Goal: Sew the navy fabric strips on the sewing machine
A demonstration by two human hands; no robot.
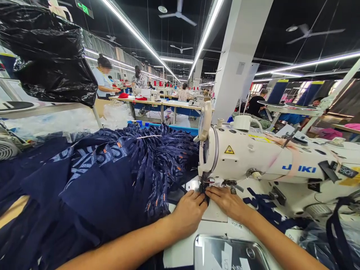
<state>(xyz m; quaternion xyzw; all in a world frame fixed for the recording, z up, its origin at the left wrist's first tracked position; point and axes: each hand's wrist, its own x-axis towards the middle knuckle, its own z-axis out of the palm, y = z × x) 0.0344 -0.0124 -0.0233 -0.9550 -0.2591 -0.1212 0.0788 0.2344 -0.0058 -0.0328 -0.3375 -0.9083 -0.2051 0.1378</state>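
My left hand (188, 210) is closed at the needle area of a white JUKI sewing machine (233, 157), its bent fingertips on a small dark navy fabric piece (208, 201). From the other side, my right hand (227, 202) pinches at the same piece, fingers close together and nearly meeting the left ones. Most of the piece is hidden under the fingers and the presser foot. Left of the machine lies a large heap of navy garment pieces (98, 195) with pale printed patterns and small orange marks, close beside my left forearm.
A silver phone-like slab (229, 253) lies before the machine. Navy strips (261, 206) are scattered under the machine arm. A black plastic bag (53, 56) hangs at upper left; navy thread cones (277, 92) stand at right. People work at tables (140, 99) beyond.
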